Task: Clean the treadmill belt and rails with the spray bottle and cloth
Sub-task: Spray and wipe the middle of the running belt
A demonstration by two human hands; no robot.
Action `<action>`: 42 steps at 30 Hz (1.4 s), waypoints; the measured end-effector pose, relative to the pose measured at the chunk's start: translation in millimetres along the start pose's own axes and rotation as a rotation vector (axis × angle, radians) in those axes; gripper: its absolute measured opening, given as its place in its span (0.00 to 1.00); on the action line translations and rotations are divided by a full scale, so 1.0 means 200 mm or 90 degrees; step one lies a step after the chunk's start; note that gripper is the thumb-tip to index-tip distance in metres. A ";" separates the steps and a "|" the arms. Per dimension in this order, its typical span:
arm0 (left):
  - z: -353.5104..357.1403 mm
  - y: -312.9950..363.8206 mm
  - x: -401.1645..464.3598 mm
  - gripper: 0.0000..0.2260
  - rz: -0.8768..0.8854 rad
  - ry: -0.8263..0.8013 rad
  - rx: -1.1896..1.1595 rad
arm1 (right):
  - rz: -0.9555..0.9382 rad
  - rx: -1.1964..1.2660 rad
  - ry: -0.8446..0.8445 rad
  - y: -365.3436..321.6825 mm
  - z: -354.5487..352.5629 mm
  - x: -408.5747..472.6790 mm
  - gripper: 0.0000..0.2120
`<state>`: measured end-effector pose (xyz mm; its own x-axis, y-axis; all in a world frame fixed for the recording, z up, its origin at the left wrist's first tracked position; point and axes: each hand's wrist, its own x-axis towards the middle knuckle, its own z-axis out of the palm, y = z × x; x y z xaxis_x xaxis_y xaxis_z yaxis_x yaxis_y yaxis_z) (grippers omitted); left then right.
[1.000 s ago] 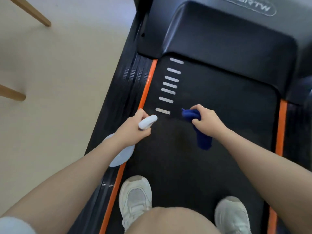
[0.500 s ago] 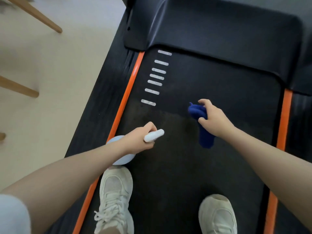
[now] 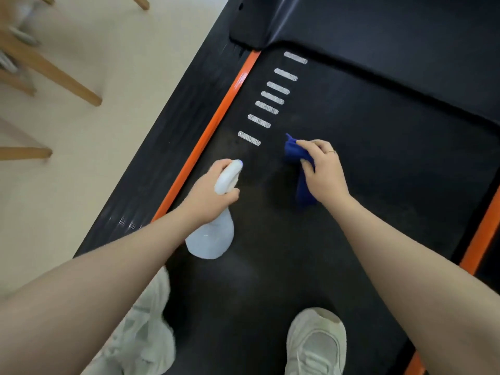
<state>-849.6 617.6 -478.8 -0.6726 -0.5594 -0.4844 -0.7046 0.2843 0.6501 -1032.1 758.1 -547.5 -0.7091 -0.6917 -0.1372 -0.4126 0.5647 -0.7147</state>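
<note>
Two hands work apart over the treadmill belt (image 3: pixel 351 163): the left hand (image 3: pixel 208 196) grips the spray bottle (image 3: pixel 213 228), nozzle aimed forward to wet it, while the right hand (image 3: pixel 324 171) clutches the blue cloth (image 3: pixel 293 152), ready to wipe.

both bare forearms reach forward from the near edge, the left from the near left, the right from the near right. the left hand (image 3: pixel 207 194) is curled round the neck of the spray bottle (image 3: pixel 213 234), thumb on its right side. the right hand (image 3: pixel 326 173) grips the cloth (image 3: pixel 295 152), fingers bent over it, a ring on one finger.
</note>
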 end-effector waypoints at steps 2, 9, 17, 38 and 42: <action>-0.03 -0.06 -0.01 0.23 -0.022 0.053 -0.032 | -0.014 -0.064 0.011 0.01 0.07 0.05 0.19; -0.09 -0.24 0.08 0.21 -0.082 0.131 -0.128 | -0.296 -0.203 -0.132 -0.03 0.46 -0.27 0.25; -0.15 -0.28 0.14 0.21 -0.002 0.112 -0.150 | -0.263 -0.307 -0.031 -0.07 0.43 0.08 0.25; -0.23 -0.41 0.17 0.12 -0.031 0.190 -0.317 | -0.393 -0.290 -0.112 -0.31 0.78 0.01 0.19; -0.24 -0.43 0.17 0.10 -0.022 0.216 -0.337 | -0.436 -0.324 -0.113 -0.32 0.72 0.18 0.16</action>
<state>-800.9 536.1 -523.8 -0.4807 -0.8021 -0.3545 -0.4591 -0.1142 0.8810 -950.4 632.5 -605.8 -0.1295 -0.9887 0.0749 -0.9509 0.1025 -0.2920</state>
